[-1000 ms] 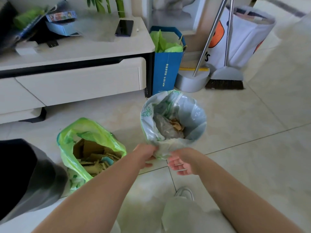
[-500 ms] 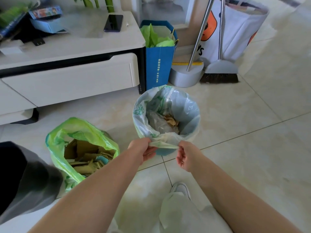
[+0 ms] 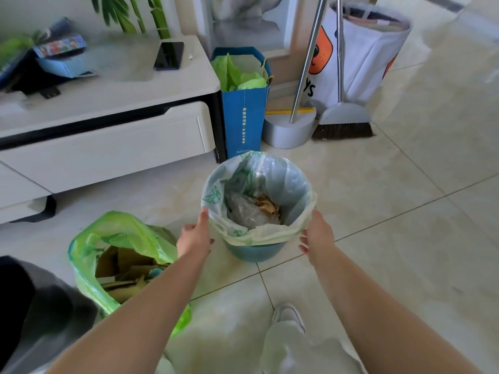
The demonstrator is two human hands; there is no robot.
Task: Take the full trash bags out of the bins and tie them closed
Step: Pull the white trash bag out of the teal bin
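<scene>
A blue bin stands on the tiled floor, lined with a pale trash bag printed with green leaves. Crumpled plastic and brown paper lie inside it. The bag's rim is folded over the bin's edge. My left hand holds the folded rim on the bin's left side, thumb pointing up along it. My right hand holds the rim on the right side, fingers curled under the overhang. To the left, an open green trash bag full of cardboard sits on the floor.
A dark bin is at the lower left. Behind stand a white low cabinet with a phone, a blue paper bag, a dustpan, a broom and a white tote. My shoe is below the bin.
Both hands slid apart from the near edge of the bag's rim to its left and right sides. The rim now hangs looser over the blue bin.
</scene>
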